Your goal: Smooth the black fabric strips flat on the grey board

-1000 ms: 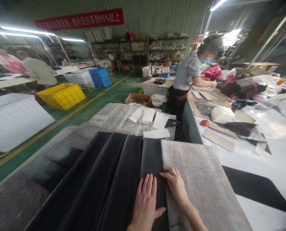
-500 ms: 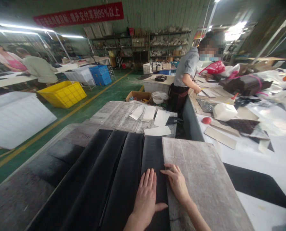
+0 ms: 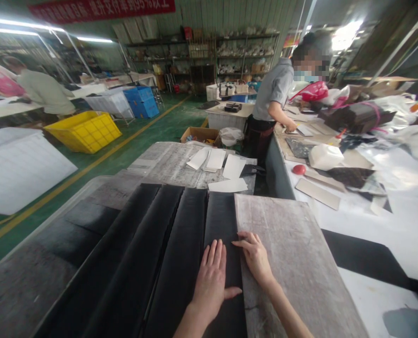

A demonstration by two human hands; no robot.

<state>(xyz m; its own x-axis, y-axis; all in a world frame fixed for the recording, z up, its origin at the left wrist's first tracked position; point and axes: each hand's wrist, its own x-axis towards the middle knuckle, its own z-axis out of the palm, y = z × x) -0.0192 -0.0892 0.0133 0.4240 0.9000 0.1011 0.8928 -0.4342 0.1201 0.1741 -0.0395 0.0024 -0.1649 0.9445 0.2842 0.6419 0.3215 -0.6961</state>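
Several long black strips of sheet material lie side by side on a worn, grey-stained board [image 3: 282,234]. My left hand [image 3: 210,277] rests flat on the rightmost black strip [image 3: 223,216], fingers together and pointing forward, thumb stretched out to the right. At that strip's right edge is my right hand [image 3: 256,258], its fingertips touching the edge and the other fingers bent. Nothing is seen lifted in either hand. Left of them lies another black strip [image 3: 184,244], with more strips [image 3: 141,244] beyond it.
White rectangular pieces [image 3: 214,159] lie at the board's far end. On the right, a white-topped table [image 3: 402,188] holds a black sheet [image 3: 363,256], a red round object [image 3: 299,169] and plastic bags. A co-worker [image 3: 272,89] stands behind it. A yellow bin [image 3: 84,131] is at the left.
The camera view has tilted slightly, so the scene sits a little higher and further left. Both hands keep nearly the same place on the rightmost black strip.
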